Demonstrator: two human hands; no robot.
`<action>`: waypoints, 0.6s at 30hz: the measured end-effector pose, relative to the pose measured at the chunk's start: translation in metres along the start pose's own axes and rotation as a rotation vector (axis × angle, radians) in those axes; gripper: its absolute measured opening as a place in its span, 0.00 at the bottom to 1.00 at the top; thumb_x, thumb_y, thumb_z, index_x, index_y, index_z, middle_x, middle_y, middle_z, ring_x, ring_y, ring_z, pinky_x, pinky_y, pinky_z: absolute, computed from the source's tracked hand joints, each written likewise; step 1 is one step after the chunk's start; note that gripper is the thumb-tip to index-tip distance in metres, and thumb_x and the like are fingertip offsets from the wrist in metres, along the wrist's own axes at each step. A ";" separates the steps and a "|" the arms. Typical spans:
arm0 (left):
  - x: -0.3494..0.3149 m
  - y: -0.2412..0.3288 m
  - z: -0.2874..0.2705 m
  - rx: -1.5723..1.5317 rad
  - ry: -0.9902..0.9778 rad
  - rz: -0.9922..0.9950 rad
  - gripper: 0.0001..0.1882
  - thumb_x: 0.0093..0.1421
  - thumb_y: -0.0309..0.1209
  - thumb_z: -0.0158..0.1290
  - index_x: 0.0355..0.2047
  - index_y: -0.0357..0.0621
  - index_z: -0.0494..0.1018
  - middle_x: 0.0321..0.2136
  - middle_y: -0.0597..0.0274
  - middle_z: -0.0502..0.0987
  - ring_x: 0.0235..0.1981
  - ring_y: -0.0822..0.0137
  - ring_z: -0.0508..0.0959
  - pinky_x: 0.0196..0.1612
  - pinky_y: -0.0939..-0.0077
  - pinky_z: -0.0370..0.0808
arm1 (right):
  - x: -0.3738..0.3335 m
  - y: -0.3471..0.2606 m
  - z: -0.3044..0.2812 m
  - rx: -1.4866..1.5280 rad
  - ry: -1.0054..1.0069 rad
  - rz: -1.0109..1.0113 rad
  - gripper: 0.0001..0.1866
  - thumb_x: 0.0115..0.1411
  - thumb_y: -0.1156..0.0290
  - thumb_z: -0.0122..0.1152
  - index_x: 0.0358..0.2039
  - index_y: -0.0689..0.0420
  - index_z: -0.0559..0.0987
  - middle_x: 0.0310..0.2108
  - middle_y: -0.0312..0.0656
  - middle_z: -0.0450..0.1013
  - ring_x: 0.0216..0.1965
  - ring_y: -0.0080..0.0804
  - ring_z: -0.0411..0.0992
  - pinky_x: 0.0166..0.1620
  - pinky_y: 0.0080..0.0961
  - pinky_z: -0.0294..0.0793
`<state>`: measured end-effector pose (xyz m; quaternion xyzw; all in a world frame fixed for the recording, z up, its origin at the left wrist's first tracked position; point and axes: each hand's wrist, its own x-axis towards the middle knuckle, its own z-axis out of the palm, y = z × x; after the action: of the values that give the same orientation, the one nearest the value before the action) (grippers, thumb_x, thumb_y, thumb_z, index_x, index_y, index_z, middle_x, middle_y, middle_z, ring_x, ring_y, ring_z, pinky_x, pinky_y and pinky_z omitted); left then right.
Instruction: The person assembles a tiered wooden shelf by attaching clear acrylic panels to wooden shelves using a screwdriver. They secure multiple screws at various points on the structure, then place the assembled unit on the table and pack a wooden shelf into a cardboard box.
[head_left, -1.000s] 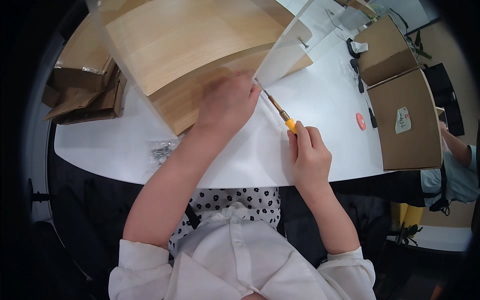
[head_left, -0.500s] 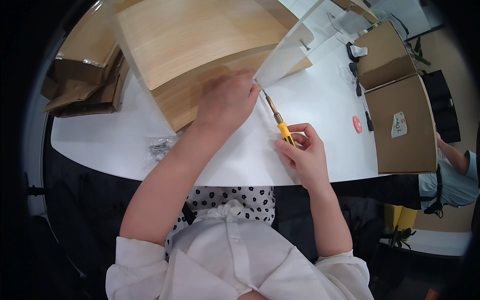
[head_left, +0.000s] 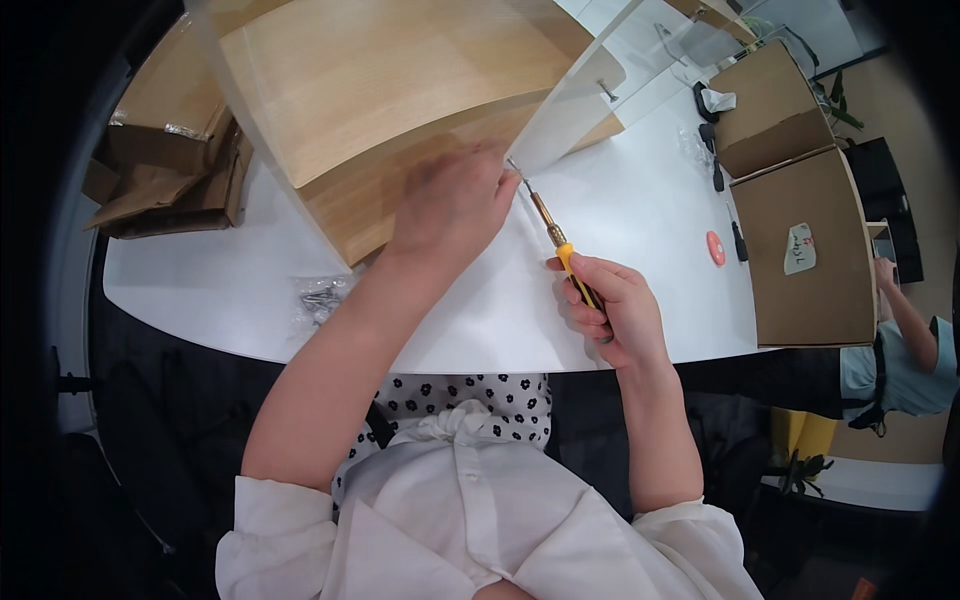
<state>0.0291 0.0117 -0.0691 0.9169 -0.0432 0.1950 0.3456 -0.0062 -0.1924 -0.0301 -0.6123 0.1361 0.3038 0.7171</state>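
Note:
My right hand (head_left: 620, 305) is closed round the yellow and black handle of a screwdriver (head_left: 566, 250). Its shaft points up and left to the near lower corner of a clear panel (head_left: 557, 125), where the tip meets what looks like a screw. At that same corner is my left hand (head_left: 450, 205), its thumb beside the screwdriver's tip. The left fingers are closed, partly hidden, and what they pinch does not show. Behind that hand stands a light wooden piece (head_left: 400, 90) with a curved front edge, between clear side panels.
A small plastic bag of metal hardware (head_left: 322, 298) lies by my left forearm. Brown cardboard boxes (head_left: 805, 250) stand at the right, and an opened carton (head_left: 175, 180) at the left. Several screwdrivers (head_left: 738, 242) and a red oval item (head_left: 715, 248) lie nearby. Another person's arm (head_left: 905, 310) shows far right.
My right hand has shifted its grip on the screwdriver, with the fingers now wrapped further round the handle. The left hand and the wooden piece have stayed almost in place.

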 end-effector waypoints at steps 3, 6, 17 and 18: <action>0.000 0.005 -0.001 -0.023 0.002 -0.010 0.08 0.59 0.32 0.56 0.31 0.39 0.74 0.28 0.51 0.79 0.32 0.49 0.80 0.37 0.57 0.76 | 0.003 0.003 -0.014 0.385 -0.197 0.212 0.17 0.71 0.65 0.49 0.48 0.68 0.72 0.23 0.34 0.66 0.14 0.13 0.49 0.15 0.12 0.48; -0.001 0.005 -0.002 -0.040 0.013 -0.015 0.08 0.60 0.32 0.56 0.31 0.39 0.74 0.28 0.51 0.79 0.33 0.49 0.80 0.38 0.57 0.76 | 0.001 0.001 -0.011 0.273 -0.202 0.140 0.13 0.70 0.69 0.53 0.48 0.65 0.73 0.24 0.34 0.67 0.15 0.12 0.54 0.16 0.12 0.51; -0.001 0.010 -0.010 -0.034 -0.055 -0.072 0.08 0.61 0.33 0.56 0.32 0.41 0.73 0.31 0.53 0.80 0.34 0.49 0.81 0.39 0.58 0.77 | 0.001 0.035 0.005 -1.624 0.626 -1.106 0.11 0.60 0.78 0.64 0.44 0.63 0.79 0.30 0.44 0.76 0.25 0.34 0.76 0.28 0.26 0.75; -0.001 0.009 -0.010 -0.033 -0.049 -0.061 0.08 0.61 0.33 0.56 0.32 0.40 0.73 0.31 0.52 0.80 0.34 0.49 0.81 0.40 0.58 0.77 | 0.002 0.035 0.005 -1.603 0.614 -1.107 0.11 0.61 0.78 0.63 0.44 0.63 0.79 0.29 0.43 0.75 0.24 0.33 0.75 0.27 0.25 0.75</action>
<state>0.0233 0.0112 -0.0575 0.9164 -0.0269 0.1613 0.3653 -0.0265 -0.1849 -0.0584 -0.9405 -0.2312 -0.2387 0.0704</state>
